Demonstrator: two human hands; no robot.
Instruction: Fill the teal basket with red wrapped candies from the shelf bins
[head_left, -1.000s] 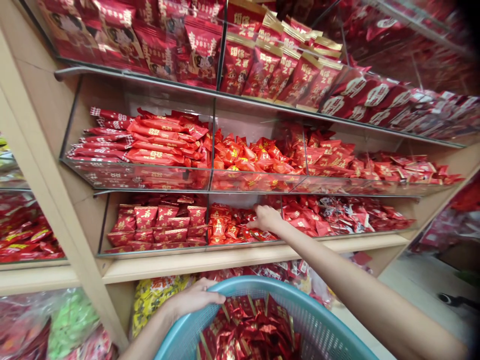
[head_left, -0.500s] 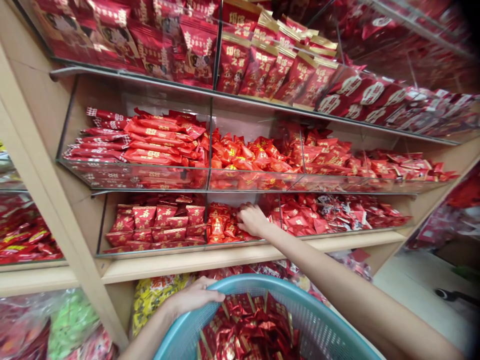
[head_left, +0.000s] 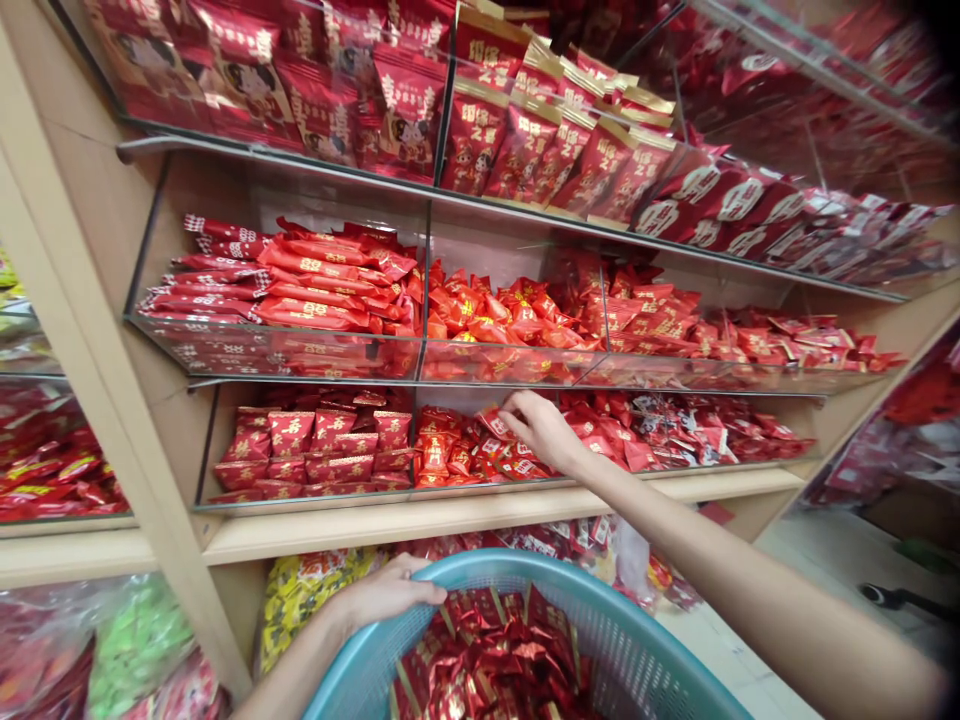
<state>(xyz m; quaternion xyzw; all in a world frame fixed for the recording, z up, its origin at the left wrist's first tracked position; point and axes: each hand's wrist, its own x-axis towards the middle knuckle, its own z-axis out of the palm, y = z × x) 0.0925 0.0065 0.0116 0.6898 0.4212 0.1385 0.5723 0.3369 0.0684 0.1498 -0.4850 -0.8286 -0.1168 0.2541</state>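
My left hand (head_left: 390, 592) is closed on the rim of a teal plastic basket (head_left: 517, 562), thumb over the edge. Inside the basket lies a heap of dark red packets with gold trim (head_left: 499, 650). At the lowest glass-fronted shelf, my right hand (head_left: 544, 428) pinches a small red wrapped candy (head_left: 493, 420) between thumb and fingers. It hovers just above a bin of red candies (head_left: 517, 466) with white and gold print. Left of that bin's candies stand upright red packets (head_left: 433, 452) with gold lettering.
Glass dividers and front panes edge the shelves. Long red packets (head_left: 315, 285) fill the middle shelf, and larger gold-topped bags (head_left: 529, 140) stand above. A wooden ledge (head_left: 315, 532) runs below the bins. Yellow wrapped sweets (head_left: 300, 600) and bagged goods (head_left: 139, 640) sit underneath.
My right hand has lifted up and right out of the bin with a candy at its fingertips. My left hand still grips the basket.
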